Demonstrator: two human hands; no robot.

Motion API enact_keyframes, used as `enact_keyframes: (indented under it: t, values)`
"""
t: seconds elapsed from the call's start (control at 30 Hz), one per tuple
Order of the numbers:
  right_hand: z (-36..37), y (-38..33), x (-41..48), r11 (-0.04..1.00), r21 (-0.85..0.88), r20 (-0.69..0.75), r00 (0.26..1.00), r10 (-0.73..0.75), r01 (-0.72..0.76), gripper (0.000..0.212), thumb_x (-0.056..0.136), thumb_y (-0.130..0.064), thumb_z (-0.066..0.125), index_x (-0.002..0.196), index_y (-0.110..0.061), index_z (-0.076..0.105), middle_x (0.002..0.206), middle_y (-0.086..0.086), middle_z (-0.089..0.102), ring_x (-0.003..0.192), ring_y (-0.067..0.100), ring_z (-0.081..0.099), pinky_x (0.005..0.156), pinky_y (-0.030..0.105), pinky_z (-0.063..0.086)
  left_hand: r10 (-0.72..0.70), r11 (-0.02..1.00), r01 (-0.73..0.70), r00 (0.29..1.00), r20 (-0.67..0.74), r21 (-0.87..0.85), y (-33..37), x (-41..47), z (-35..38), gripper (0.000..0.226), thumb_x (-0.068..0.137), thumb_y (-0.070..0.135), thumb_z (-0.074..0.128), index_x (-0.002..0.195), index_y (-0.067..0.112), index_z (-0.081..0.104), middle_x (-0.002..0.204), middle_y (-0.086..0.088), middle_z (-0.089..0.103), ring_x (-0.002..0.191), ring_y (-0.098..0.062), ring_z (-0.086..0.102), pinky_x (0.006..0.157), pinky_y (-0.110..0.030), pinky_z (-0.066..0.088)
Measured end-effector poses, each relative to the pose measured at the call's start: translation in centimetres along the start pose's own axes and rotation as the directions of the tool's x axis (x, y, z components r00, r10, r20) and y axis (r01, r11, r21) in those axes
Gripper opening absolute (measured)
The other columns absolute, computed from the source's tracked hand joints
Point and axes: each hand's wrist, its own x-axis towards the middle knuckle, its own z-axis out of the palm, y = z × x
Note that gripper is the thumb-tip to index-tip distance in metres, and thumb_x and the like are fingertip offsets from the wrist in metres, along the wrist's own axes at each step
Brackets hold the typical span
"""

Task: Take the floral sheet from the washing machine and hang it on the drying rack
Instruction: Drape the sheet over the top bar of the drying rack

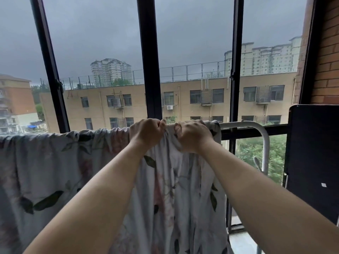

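The floral sheet (55, 162), pale grey with dark leaves and faded pink flowers, hangs draped over the top bar of the white drying rack (244, 124), from the left edge to near the bar's right bend. My left hand (146, 132) grips a bunch of the sheet at the top of the bar. My right hand (192, 136) grips the cloth right beside it, fingers curled into the fabric. Both hands sit close together on the bar. Most of the bar is hidden under the sheet.
Tall dark-framed windows (148, 57) stand directly behind the rack. A black panel (313, 154) stands at the right, against a brick wall (326, 52). The rack's bare white tube bends down at the right.
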Motion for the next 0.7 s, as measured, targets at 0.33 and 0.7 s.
enact_keyframes:
  t: [0.33, 0.7]
  values:
    - [-4.5, 9.6, -1.9, 0.944, -0.137, -0.062, 0.954, 0.293, -0.299, 0.063, 0.106, -0.047, 0.017, 0.121, -0.005, 0.063, 0.127, 0.024, 0.059, 0.122, 0.038, 0.049, 0.106, 0.042, 0.035, 0.002, 0.997, 0.0, 1.0, 0.03, -0.082, 0.8, 0.7, 0.1, 0.041, 0.103, 0.039, 0.041, 0.094, 0.013, 0.07, 0.087, -0.015, 0.069, 0.076, -0.033, 0.061, 0.064, -0.031, 0.039]
    - [-6.5, 13.5, -1.8, 0.884, -0.063, 0.019, 0.885, 0.466, -0.464, 0.052, 0.101, -0.056, 0.019, 0.136, -0.026, 0.043, 0.137, 0.017, 0.048, 0.124, 0.043, 0.047, 0.105, 0.053, 0.039, -0.157, 0.986, 0.163, 0.98, 0.12, -0.036, 2.2, 1.5, 0.1, 0.02, 0.095, 0.01, 0.049, 0.106, 0.008, 0.066, 0.101, -0.014, 0.069, 0.091, -0.031, 0.063, 0.073, -0.038, 0.048]
